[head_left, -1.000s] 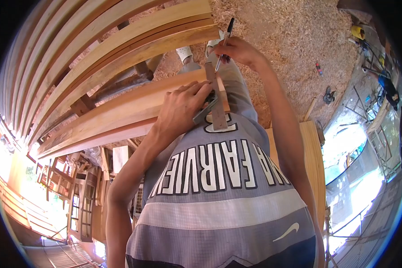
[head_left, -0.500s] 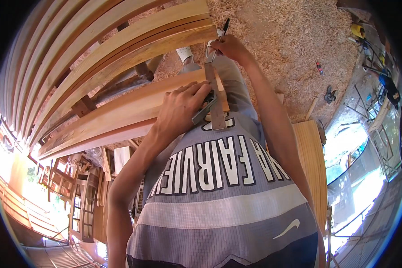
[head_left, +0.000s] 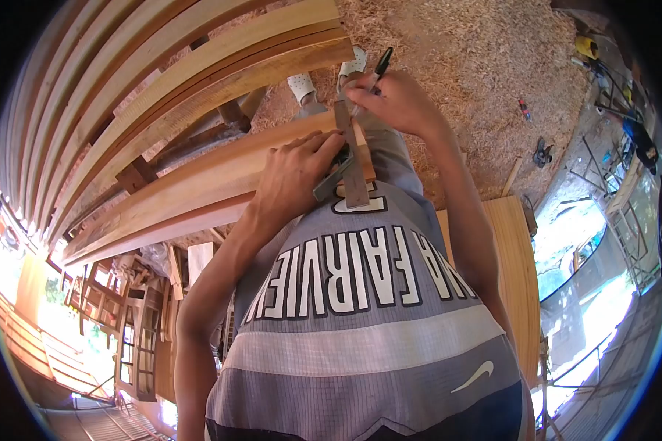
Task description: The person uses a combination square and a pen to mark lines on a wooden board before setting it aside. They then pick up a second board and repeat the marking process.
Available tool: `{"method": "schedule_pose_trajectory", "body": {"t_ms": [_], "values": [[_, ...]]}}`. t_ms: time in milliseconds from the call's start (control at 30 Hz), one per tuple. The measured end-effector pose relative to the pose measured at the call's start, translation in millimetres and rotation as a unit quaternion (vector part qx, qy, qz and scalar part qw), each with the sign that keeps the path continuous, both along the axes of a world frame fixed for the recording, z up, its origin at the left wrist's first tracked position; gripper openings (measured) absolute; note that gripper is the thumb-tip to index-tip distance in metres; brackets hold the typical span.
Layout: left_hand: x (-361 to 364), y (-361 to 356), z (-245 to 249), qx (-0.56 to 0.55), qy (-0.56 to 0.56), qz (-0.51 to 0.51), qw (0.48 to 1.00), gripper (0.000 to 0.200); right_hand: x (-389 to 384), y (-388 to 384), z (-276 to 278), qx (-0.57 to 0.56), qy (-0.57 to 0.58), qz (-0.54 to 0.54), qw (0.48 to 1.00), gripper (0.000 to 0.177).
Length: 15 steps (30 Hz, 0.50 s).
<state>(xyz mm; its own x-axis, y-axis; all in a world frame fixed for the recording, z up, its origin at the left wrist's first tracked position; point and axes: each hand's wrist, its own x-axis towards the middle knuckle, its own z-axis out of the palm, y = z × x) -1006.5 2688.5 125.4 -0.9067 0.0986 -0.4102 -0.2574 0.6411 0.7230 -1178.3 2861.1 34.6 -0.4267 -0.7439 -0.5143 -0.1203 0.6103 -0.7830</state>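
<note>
I see the left hand (head_left: 294,167), fingers curled, presumably steadying a try square (head_left: 354,176) on the plank (head_left: 213,176), right hand (head_left: 399,103) pinching a pen (head_left: 383,60).

Left grip (head_left: 296,170) touches a square (head_left: 354,176) on a plank (head_left: 206,178); right grip (head_left: 397,104) holds a pen (head_left: 383,60).

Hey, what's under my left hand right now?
The wooden board runs under your left hand, and a square shows right beside it. Whatever lies directly beneath the palm is covered, so I can't tell.
</note>
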Motion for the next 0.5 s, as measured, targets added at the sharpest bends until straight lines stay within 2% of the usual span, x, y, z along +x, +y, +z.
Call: {"method": "schedule_pose_trajectory", "body": {"t_ms": [33,67,133,167,233,267,333,400,433,500], "values": [[-2,0,0,0.002,0.001,0.0,1.0,0.052,-6,0,15,-0.008,-0.054,0.001,0.999,0.038],[-3,0,1,0.002,0.002,-0.002,1.0,0.052,-11,1,31,-0.008,-0.053,0.0,0.999,0.038],[-8,6,4,0.009,-0.02,-0.001,1.0,0.053,-22,8,61,-0.034,-0.202,-0.034,0.978,0.039],[-7,6,2,0.009,-0.018,-0.001,1.0,0.053,-26,8,68,-0.034,-0.201,-0.035,0.978,0.039],[-5,6,-2,0.005,0.019,0.0,1.0,0.051,-32,12,76,-0.1,-0.295,-0.125,0.942,0.04],[-5,6,-1,0.005,0.02,-0.001,1.0,0.051,-32,16,54,-0.1,-0.294,-0.125,0.942,0.04],[-6,6,0,0.012,-0.01,0.001,1.0,0.054,-26,27,-28,-0.01,-0.063,-0.184,0.981,0.045],[-7,6,-1,0.007,-0.01,-0.005,1.0,0.053,-13,25,-62,0.077,0.029,-0.101,0.991,0.05],[-8,7,-2,0.004,-0.015,-0.009,1.0,0.053,-3,24,-77,0.077,0.03,-0.102,0.991,0.05],[-9,6,1,0.002,-0.019,-0.009,1.0,0.053,14,14,-88,0.133,0.018,-0.054,0.989,0.036]]}}
